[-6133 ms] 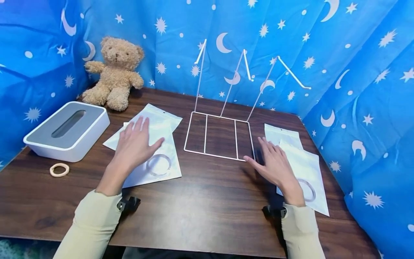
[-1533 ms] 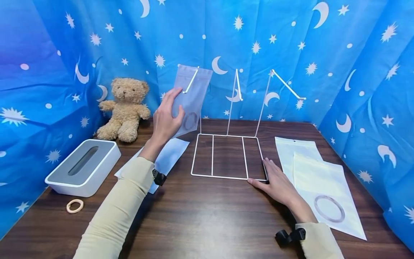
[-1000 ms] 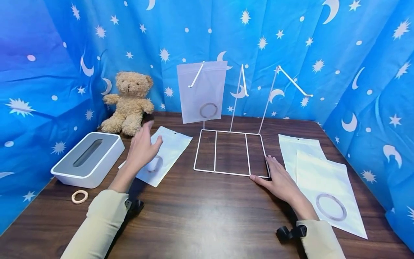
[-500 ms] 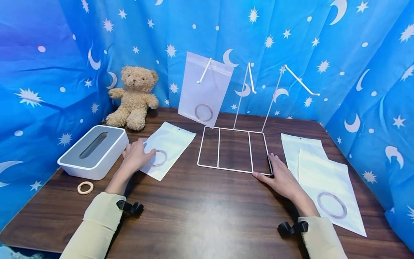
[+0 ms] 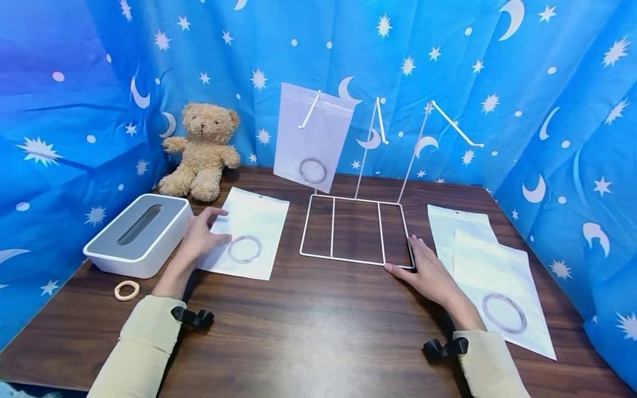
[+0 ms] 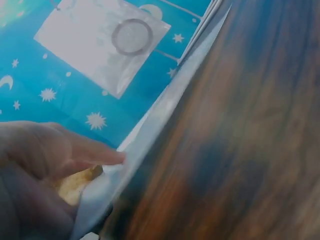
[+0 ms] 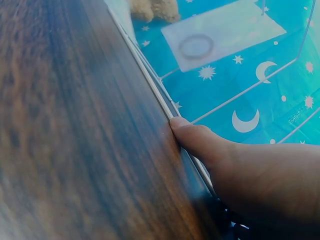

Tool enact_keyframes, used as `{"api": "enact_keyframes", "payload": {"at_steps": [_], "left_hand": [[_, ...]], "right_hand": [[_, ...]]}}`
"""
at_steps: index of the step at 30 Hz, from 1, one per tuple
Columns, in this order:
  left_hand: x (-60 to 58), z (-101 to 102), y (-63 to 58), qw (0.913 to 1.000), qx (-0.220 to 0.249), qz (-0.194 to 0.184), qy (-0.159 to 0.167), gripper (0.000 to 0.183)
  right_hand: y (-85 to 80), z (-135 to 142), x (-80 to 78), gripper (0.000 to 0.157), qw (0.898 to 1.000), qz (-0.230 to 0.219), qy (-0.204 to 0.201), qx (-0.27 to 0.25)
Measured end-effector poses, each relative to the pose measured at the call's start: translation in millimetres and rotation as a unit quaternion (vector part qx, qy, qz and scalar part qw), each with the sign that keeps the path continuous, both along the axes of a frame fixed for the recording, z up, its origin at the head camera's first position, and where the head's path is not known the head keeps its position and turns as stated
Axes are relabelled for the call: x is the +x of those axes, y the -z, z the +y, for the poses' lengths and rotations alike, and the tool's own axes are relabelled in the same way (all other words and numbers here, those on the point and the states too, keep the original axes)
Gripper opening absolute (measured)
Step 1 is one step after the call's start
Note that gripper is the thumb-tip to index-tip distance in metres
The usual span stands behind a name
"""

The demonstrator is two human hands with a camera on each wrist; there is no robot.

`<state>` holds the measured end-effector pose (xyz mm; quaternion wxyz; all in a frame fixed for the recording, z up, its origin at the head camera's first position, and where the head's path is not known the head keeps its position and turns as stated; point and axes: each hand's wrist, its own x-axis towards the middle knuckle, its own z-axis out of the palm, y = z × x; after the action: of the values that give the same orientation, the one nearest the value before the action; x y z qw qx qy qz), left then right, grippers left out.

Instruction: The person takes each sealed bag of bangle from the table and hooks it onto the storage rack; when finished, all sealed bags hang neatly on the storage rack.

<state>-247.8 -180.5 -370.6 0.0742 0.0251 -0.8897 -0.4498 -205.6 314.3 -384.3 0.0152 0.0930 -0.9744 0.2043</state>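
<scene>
Touching flat white plastic pouch (image 5: 261,221) left of white wire rack (image 5: 381,232) with parted left grip (image 5: 201,236), rack's corner with spread right grip (image 5: 429,276); seeing tan plush bear (image 5: 203,152), grey-topped white box (image 5: 151,236) farther left.

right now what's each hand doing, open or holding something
Left hand: open, thumb and fingers apart at the lower left bag.
Right hand: open, resting on a corner of the white rack.

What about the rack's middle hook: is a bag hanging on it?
No, the middle hook is bare; the one hanging bag is on the left hook.
</scene>
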Motion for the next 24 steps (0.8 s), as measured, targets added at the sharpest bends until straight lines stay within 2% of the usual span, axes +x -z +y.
{"api": "enact_keyframes", "payload": {"at_steps": [4,6,9,11,14,17,20,24], "left_hand": [[0.2,-2.2,-3.1,0.9951,0.070,-0.068,0.015,0.050],[-0.1,-1.2,-4.5,0.9921,0.080,-0.096,0.014,0.046],[1.1,1.0,-6.8,0.9934,0.066,-0.093,0.016,0.042],[2.3,1.0,-7.5,0.9967,0.044,-0.065,0.018,0.040],[4.5,1.5,-8.7,0.9998,0.006,-0.002,0.018,0.036],[6.8,5.2,-11.8,0.9964,-0.038,0.075,0.013,0.033],[11.4,14.5,-20.4,0.9827,-0.081,0.166,0.010,0.029],[20.8,31.8,-37.4,0.9534,-0.116,0.278,0.023,0.028]], "right_hand": [[0.9,0.0,0.5,0.111,1.000,0.000,0.001,-0.002],[0.5,0.7,1.5,0.110,1.000,0.001,0.002,-0.004],[0.3,1.8,2.8,0.110,1.000,0.002,0.001,-0.007],[0.4,2.1,2.8,0.110,1.000,0.001,0.000,-0.006],[0.8,2.5,1.4,0.110,1.000,-0.001,0.001,-0.005],[0.4,2.5,-0.1,0.109,1.000,-0.001,0.001,-0.006],[0.0,2.1,-0.4,0.108,1.000,0.000,0.001,-0.007],[0.3,1.9,-0.3,0.109,1.000,0.000,0.002,-0.007]]}}
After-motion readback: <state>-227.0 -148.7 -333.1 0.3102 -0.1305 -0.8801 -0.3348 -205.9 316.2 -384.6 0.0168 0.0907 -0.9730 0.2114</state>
